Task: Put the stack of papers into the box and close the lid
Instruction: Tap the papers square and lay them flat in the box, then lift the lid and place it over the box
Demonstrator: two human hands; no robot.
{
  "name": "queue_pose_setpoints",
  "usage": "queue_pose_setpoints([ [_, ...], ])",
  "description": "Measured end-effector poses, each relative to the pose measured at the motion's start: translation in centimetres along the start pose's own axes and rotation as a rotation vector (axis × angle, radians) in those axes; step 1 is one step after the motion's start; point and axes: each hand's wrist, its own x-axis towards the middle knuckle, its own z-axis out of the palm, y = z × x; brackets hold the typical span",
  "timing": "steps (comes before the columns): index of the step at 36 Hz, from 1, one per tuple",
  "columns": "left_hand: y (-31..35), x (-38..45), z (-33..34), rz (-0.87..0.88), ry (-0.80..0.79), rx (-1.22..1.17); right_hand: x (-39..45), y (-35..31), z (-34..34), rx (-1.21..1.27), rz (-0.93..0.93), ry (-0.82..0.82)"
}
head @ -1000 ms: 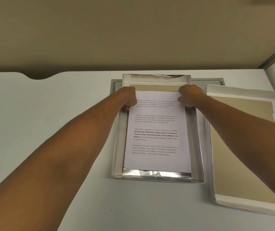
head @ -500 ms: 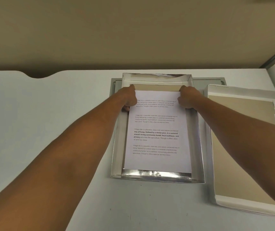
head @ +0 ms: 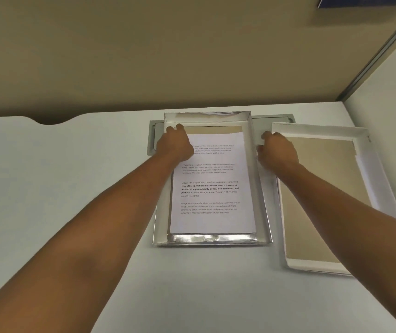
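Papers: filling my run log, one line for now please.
papers in box | left hand on papers | right hand at lid | lid off

Two hands: left hand (head: 175, 146), right hand (head: 277, 151). Two bare forearms. One open box (head: 260, 188) with silvery walls. One stack of papers (head: 212, 188) in it, only the top printed sheet countable; number of sheets beneath not discernible. Four text blocks on that sheet. One lid (head: 369, 179), inside up, just right of the box. One grey plate (head: 273, 120) under the box's far end. One desk (head: 60, 164). One dark sign (head: 360, 1), top right corner.
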Motion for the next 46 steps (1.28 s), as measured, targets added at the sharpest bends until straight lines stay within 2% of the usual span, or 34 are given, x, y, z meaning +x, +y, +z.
queue_pose_setpoints([
  [12, 1.0, -8.3, 1.2, 0.038, 0.060, -0.147, -9.9, 5.1, 0.0, 0.049, 0.269, -0.171],
  [24, 0.7, -15.1, 2.9, 0.133, 0.012, -0.409, -14.8, 5.4, 0.5, 0.143, 0.275, -0.269],
  [32, 0.0, -18.3, 2.7, 0.235, -0.174, -0.511, -17.0, 6.0, -3.1, 0.205, 0.299, -0.047],
  [36, 0.4, -19.5, 1.4, 0.247, -0.154, -0.552, -17.2, 5.6, -7.8, 0.245, 0.260, 0.127],
  [40, 1.4, -20.6, 0.0, 0.270, -0.127, -0.610, -17.6, 5.1, -13.2, 0.301, 0.230, 0.233],
  [46, 2.5, -21.7, -1.1, 0.305, -0.136, -0.666, -18.9, 4.4, -18.6, 0.525, 0.198, 0.347],
])
